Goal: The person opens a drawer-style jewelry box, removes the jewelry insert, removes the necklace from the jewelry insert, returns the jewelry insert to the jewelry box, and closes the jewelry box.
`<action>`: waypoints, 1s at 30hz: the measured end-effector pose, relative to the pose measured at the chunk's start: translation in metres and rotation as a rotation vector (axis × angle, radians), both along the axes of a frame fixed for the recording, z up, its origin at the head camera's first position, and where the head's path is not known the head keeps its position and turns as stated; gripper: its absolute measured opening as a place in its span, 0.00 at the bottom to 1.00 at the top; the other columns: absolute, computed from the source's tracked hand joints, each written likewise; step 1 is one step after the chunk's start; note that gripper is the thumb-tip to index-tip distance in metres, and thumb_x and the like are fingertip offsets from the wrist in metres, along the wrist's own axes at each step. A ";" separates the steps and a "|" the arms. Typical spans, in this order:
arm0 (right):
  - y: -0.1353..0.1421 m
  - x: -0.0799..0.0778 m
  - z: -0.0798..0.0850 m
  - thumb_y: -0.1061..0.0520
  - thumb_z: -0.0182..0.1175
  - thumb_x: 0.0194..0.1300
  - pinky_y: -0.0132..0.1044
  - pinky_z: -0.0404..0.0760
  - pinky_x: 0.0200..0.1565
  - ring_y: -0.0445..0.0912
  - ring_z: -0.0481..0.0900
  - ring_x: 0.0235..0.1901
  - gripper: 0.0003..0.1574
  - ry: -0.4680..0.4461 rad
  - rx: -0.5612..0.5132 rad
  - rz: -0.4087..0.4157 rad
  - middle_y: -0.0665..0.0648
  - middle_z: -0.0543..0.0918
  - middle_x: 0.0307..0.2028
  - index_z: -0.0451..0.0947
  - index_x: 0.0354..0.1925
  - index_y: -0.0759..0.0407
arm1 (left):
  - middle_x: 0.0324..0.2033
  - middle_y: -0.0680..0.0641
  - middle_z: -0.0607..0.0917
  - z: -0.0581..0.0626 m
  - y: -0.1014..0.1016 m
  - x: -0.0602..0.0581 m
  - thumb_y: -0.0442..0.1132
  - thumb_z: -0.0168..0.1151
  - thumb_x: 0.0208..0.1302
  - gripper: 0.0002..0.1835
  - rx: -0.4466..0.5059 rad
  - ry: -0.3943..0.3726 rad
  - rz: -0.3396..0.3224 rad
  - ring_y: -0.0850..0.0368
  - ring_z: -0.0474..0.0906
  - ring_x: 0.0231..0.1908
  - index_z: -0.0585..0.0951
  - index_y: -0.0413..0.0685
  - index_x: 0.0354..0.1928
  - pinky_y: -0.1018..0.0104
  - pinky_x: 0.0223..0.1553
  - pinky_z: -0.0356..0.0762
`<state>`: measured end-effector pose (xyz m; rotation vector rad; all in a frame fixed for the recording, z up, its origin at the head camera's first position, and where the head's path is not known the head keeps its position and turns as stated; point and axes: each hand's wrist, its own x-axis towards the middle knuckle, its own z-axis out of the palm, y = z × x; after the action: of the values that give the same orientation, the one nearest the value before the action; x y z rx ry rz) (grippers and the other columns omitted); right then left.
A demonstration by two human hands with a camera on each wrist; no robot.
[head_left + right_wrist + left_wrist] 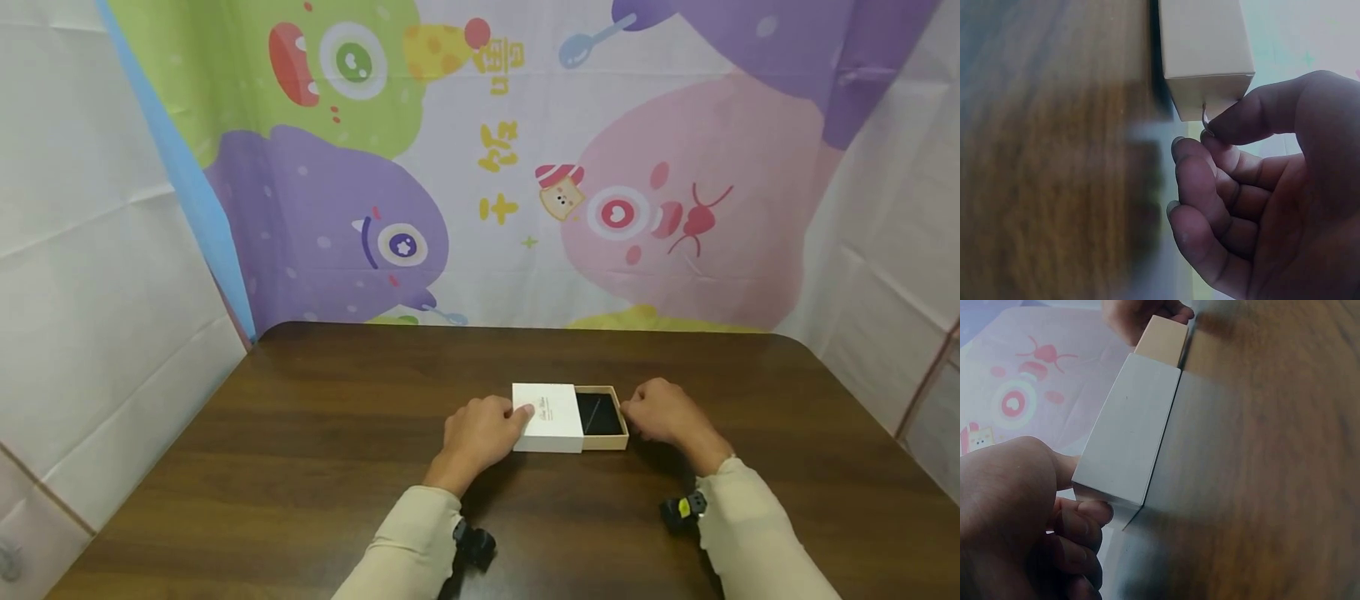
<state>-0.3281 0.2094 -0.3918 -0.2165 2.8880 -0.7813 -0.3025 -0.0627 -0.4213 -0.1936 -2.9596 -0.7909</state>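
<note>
A white box sleeve point(546, 421) with small print on top lies on the table, and a tan drawer point(604, 444) sticks out of its right end. Inside the drawer shows a flat black item point(597, 414); its kind cannot be told. My left hand point(482, 433) grips the sleeve's left end, thumb on top and fingers curled against the end face, as the left wrist view shows. At the drawer's end, my right hand point(667, 414) pinches a thin pull tab point(1205, 115) between thumb and index finger. The sleeve hides the rest of the drawer.
The dark wooden table point(315, 500) has a rounded far edge. Behind it hangs a cartoon-print curtain point(495, 275), with pale cloth walls point(97, 250) on both sides. Black wrist cameras point(474, 546) are strapped beneath the sleeves.
</note>
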 end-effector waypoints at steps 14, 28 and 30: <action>0.004 0.000 -0.005 0.55 0.51 0.67 0.40 0.72 0.26 0.46 0.78 0.21 0.16 -0.011 0.009 -0.028 0.53 0.80 0.21 0.77 0.24 0.59 | 0.21 0.56 0.77 -0.002 0.001 0.002 0.62 0.52 0.72 0.23 0.008 -0.012 0.001 0.57 0.73 0.25 0.81 0.56 0.26 0.53 0.35 0.70; 0.004 -0.003 -0.005 0.58 0.47 0.63 0.41 0.76 0.26 0.47 0.78 0.21 0.16 -0.024 -0.018 -0.049 0.55 0.80 0.21 0.80 0.29 0.63 | 0.21 0.55 0.77 0.000 0.000 0.001 0.62 0.52 0.72 0.24 0.011 0.000 0.004 0.56 0.73 0.25 0.80 0.55 0.26 0.54 0.33 0.69; 0.004 -0.003 -0.005 0.58 0.47 0.62 0.41 0.75 0.25 0.47 0.78 0.20 0.16 -0.020 -0.016 -0.052 0.55 0.80 0.20 0.80 0.27 0.62 | 0.21 0.55 0.77 -0.001 0.000 0.001 0.62 0.52 0.72 0.24 0.015 -0.001 0.003 0.56 0.73 0.25 0.80 0.55 0.26 0.55 0.33 0.69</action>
<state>-0.3311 0.2132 -0.3972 -0.1354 2.8804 -0.8106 -0.3019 -0.0629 -0.4221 -0.1879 -2.9538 -0.8126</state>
